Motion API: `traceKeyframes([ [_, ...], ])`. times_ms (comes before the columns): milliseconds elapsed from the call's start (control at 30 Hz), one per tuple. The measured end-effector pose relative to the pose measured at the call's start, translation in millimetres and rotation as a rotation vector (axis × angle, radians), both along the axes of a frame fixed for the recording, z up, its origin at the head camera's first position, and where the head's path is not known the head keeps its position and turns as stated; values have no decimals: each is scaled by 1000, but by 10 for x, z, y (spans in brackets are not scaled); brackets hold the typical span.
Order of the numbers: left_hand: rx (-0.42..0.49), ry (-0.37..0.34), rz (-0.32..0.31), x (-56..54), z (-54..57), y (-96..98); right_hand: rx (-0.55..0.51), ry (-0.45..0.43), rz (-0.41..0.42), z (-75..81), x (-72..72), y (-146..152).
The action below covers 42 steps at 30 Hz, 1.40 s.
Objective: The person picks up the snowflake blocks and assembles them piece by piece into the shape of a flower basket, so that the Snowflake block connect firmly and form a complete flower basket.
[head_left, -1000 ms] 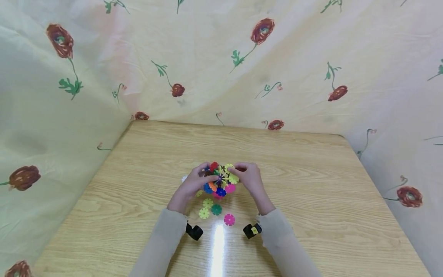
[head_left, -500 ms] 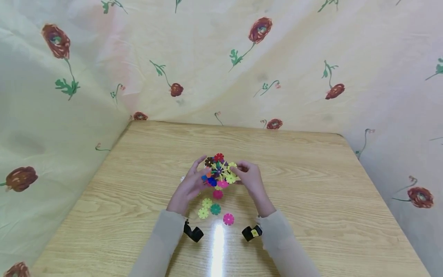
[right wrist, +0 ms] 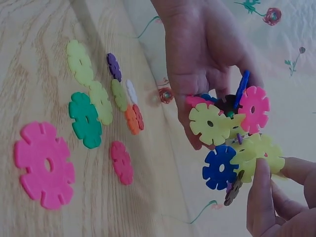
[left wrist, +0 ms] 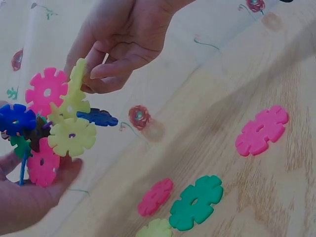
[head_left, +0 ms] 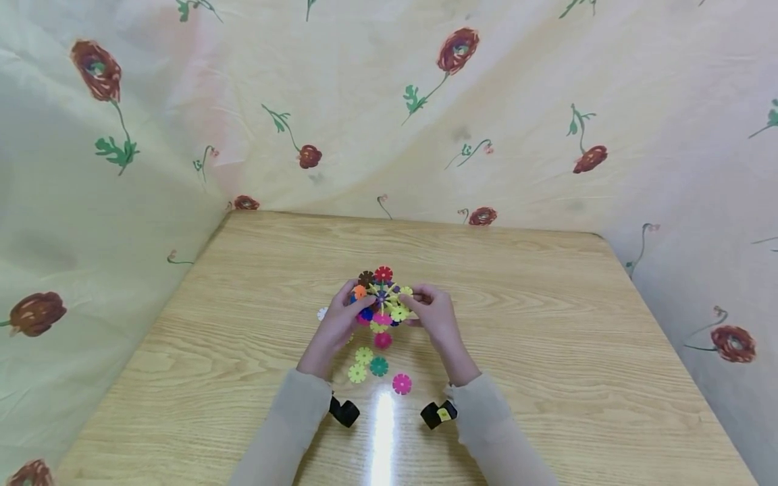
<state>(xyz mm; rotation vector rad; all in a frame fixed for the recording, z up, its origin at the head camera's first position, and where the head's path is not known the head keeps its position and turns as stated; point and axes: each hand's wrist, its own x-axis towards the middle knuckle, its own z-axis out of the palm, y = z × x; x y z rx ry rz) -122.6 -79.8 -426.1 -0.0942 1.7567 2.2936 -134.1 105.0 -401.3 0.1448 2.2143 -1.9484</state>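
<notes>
The left hand (head_left: 336,322) clasps the cluster (head_left: 382,298) while the right hand (head_left: 435,316) pinches a yellow disc (right wrist: 251,148); too hard a push could pop the cluster apart.

Head cam looks forward and down from above and behind the left hand (head_left: 339,317) and right hand (head_left: 435,314), far enough off to get most of the tabletop (head_left: 516,304). Each wrist cam shoots much closer, from beside its own hand toward the other; both share the disc cluster (right wrist: 261,153) between the hands, though their exact tilt's hard to call.
</notes>
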Motion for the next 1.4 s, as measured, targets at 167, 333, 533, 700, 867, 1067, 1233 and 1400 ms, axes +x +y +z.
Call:
traceKeyframes([
  [167,-60,-26,-12,13,6,-2,-20,4,1,-17,13,-20],
  [333,-66,-54,-44,12,7,-5,-25,10,-8,-13,20,-23],
  [533,-11,-68,-6,17,19,-37,-35,-5,53,-43,35,2],
  [700,-17,-76,56,7,16,-121,-53,-36,88,-150,27,102],
  [867,-46,-81,85,-15,23,-202,55,-58,162,-283,14,165],
  [1067,-58,-111,97,-32,45,-231,332,50,348,-431,64,69],
  [1233,-34,-100,87,-23,62,-242,518,190,461,-489,100,-42],
  [1400,22,-83,59,12,63,-259,596,254,469,-530,100,-106],
])
